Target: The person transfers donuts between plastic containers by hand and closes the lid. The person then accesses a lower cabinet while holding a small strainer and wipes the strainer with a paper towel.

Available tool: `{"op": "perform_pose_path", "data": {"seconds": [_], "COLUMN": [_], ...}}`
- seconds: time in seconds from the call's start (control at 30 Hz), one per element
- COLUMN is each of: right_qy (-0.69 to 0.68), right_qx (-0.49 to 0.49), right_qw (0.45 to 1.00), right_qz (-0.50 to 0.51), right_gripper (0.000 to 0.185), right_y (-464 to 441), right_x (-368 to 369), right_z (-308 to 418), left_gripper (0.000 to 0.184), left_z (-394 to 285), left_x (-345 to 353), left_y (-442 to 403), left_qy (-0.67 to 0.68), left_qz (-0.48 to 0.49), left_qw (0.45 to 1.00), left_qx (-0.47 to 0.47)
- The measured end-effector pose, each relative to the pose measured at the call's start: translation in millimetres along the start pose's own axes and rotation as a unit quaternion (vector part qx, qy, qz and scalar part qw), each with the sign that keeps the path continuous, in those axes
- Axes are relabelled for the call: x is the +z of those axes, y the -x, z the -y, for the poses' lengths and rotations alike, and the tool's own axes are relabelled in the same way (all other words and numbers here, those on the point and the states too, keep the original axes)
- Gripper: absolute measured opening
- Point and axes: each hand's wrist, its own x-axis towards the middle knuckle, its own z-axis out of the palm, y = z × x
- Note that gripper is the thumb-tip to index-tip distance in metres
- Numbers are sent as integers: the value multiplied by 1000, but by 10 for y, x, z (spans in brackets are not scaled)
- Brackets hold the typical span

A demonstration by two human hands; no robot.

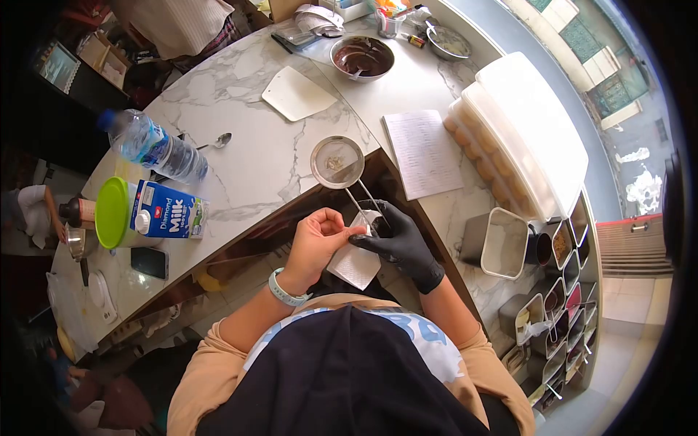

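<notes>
A small round fine-mesh strainer [337, 163] points away from me, with a few pale bits lying in its mesh. My right hand [403, 243], in a black glove, is closed around the end of its thin metal handle. My bare left hand [320, 243] has thumb and fingers pinched together beside the handle, meeting the gloved fingers. From between both hands hangs a white paper towel [355, 269]; the left fingertips appear to pinch its upper part. The exact grip there is partly hidden.
On the marble counter [247, 160] are a milk carton [169, 211], water bottle [163, 149], spoon [220, 141], phone [150, 263], white scraper [297, 94], chocolate bowl [362, 58] and written sheets [422, 152]. Right: a lidded container [509, 145] and metal tins [496, 243]. Other people stand left.
</notes>
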Motion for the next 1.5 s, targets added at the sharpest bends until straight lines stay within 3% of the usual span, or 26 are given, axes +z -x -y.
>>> {"op": "perform_pose_path", "data": {"seconds": [0.1,0.2,0.33,0.43,0.47,0.57,0.67,0.73,0.77,0.93,1.03,1.07,1.13,1.2,1.3,1.37,1.43,1.5], "right_qy": [-34,-78,-96,-98,-94,-115,-130,-139,-143,-134,-133,-135,-134,-130,-80,-143,-171,-62], "right_qx": [-47,-6,9,-21,-19,-26,-19,-29,-34,-18,-13,-8,0,5,-75,-58,-51,-80], "right_qw": [998,997,995,993,991,984,977,977,976,979,978,978,979,981,980,977,974,985], "right_qz": [-8,12,-22,-69,-93,-137,-166,-161,-158,-153,-161,-161,-156,-144,-166,-145,-136,-140], "right_gripper": [44,41,37,37,37,38,39,39,39,38,37,37,37,36,33,30,28,26], "right_y": [-50,-43,-63,-95,-77,-86,-49,-31,-25,-1,3,2,-24,-115,-321,-421,-500,-579], "right_x": [174,230,254,278,297,213,173,143,122,79,73,58,33,21,84,80,39,7], "right_z": [51,91,-4,-2,64,-6,105,71,50,-4,-24,-43,-87,-116,-49,195,281,246], "left_gripper": [11,11,13,13,10,11,21,33,40,53,50,38,30,19,19,20,29,38], "left_z": [-87,-151,-267,-331,-402,-454,-466,-594,-659,-258,-96,-78,-79,-144,-331,-566,-608,-496], "left_x": [-103,-220,-250,-289,-234,-376,-512,-418,-351,-527,-514,-502,-458,-338,-267,-301,-449,-682], "left_y": [-2,-21,21,13,63,-24,-176,-104,-74,-268,-315,-336,-394,-438,-589,-727,-873,-1017], "left_qy": [68,102,42,-118,-115,-339,-450,-270,-169,7,-84,-89,-91,-121,-169,-183,-180,-245], "left_qz": [29,55,34,65,70,84,136,171,182,256,174,124,53,-13,12,-5,-25,-83], "left_qw": [994,981,996,985,981,911,849,948,959,938,980,988,992,981,932,905,906,890], "left_qx": [-79,-157,-72,109,137,219,241,-7,-133,-232,-52,-20,63,153,320,384,383,375]}}
